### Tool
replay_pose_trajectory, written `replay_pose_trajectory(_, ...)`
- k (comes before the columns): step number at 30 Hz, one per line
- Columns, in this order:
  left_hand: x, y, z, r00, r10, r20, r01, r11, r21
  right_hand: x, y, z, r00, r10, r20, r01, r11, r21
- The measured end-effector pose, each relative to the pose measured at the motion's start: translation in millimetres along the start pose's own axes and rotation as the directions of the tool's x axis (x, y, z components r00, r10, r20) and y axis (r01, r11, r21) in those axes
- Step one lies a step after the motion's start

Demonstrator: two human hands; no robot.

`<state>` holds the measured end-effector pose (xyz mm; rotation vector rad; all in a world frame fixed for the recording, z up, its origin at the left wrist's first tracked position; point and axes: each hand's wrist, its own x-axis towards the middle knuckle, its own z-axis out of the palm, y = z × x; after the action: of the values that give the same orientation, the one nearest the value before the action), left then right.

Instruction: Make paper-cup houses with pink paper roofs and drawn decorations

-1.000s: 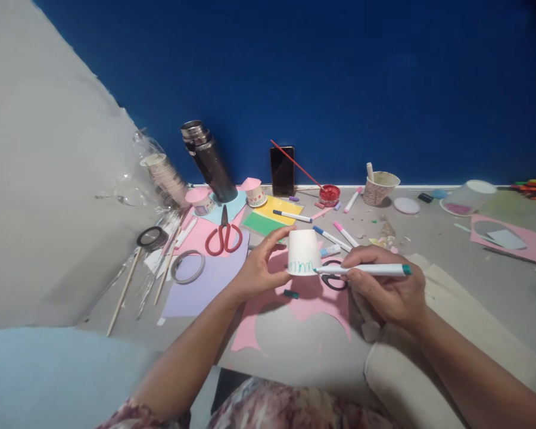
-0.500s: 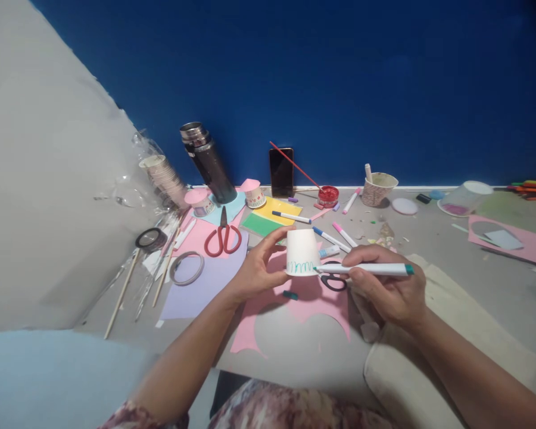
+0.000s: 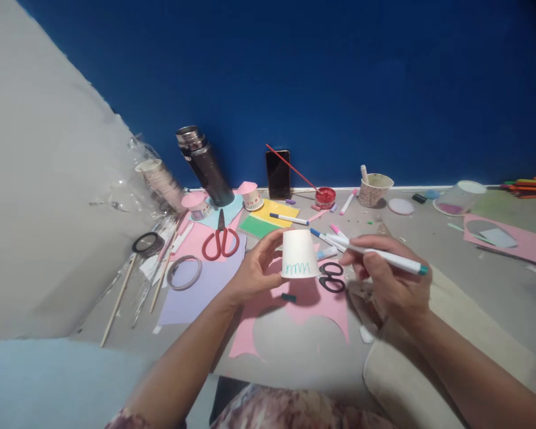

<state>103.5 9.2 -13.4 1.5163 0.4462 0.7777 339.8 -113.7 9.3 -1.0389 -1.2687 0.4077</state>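
Note:
My left hand is closed around an upside-down white paper cup, which bears a teal zigzag line near its rim. My right hand grips a white marker with a teal end cap. The marker's tip is lifted up and away from the cup, to the cup's right. Under the cup lie a pink paper sheet with cut-outs, a small teal cap and black scissors.
Red scissors, tape rolls, wooden sticks, coloured papers and several markers lie around. At the blue wall stand a dark flask, a phone, a red paint pot with brush, paper cups and decorated cups.
The marker tip was on the cup's rim, drawing the teal line. Now my right hand has lifted the marker off the cup and tilted it upward. The cup turned slightly.

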Motion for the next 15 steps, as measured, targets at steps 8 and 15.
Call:
replay_pose_trajectory(8,-1.4,-0.2,12.0,0.997,-0.051,0.064,0.062,0.981,-0.186,9.5,8.7,0.5,0.955,-0.024,0.295,0.115,0.948,-0.297)
replay_pose_trajectory(15,-0.9,7.8,10.5,0.986,-0.036,0.163,0.053,0.993,-0.102,10.9,9.5,-3.2,0.922,-0.028,0.385,0.166,0.93,-0.329)
